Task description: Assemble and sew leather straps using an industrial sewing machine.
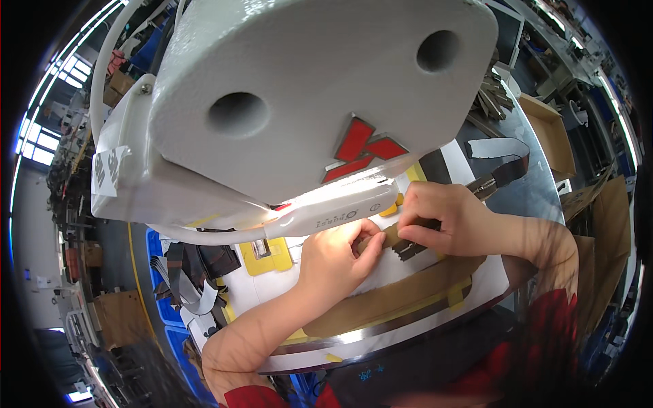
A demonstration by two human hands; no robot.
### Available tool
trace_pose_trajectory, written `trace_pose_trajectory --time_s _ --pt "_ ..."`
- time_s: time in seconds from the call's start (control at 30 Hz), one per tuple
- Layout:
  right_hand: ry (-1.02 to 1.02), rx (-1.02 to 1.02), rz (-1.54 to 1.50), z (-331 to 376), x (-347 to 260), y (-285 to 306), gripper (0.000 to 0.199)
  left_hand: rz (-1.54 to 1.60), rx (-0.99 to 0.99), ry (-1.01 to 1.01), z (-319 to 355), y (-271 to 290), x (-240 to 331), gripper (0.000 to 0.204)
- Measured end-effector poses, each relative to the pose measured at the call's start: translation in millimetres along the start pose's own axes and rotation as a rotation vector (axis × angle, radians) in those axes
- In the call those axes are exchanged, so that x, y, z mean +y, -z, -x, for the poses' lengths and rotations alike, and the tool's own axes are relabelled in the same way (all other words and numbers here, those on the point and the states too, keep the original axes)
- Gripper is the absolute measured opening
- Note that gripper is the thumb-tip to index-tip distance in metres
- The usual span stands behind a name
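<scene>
Under the white head of an industrial sewing machine (299, 88), both my hands work close together over the white work surface (252, 285). My left hand (340, 255) is closed, thumb and fingers pinching the end of a narrow tan-brown strip (392, 238). My right hand (449, 217) is curled, its thumb and finger closed on a dark strap piece (408, 250) whose ragged lower end shows below the fingers. Exactly how strip and strap join is hidden by my fingers. A lit white lamp (340, 214) hangs just above my hands.
Beyond my right hand lies a dark strap (511, 170) with a pale end. Yellow plates (269, 257) are fixed on the surface. A brown curved panel (388, 299) runs along the near edge. Blue bins (160, 292) with dark straps stand left; cardboard boxes (547, 136) stand right.
</scene>
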State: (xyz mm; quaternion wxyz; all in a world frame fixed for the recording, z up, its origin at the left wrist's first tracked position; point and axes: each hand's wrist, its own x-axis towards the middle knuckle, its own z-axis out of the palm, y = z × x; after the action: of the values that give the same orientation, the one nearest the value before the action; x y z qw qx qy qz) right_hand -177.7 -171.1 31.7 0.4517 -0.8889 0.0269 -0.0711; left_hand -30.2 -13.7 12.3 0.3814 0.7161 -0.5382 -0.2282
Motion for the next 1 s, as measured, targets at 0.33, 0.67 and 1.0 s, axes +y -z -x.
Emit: trace_pose_trajectory --time_s 0.33,0.67,1.0 --pt "-0.363 0.218 -0.077 -7.9 1.1 29.7 0.028 0.014 -0.017 0.084 -1.7 -0.3 -1.2 0.009" --pt "-0.171 0.076 -0.349 6.4 -5.1 43.3 0.033 -0.063 0.005 0.055 -2.8 -0.4 1.9 0.009" --pt "-0.292 0.086 0.543 85.1 33.8 80.5 0.029 -0.259 0.166 -0.148 8.0 -4.9 -4.4 0.022"
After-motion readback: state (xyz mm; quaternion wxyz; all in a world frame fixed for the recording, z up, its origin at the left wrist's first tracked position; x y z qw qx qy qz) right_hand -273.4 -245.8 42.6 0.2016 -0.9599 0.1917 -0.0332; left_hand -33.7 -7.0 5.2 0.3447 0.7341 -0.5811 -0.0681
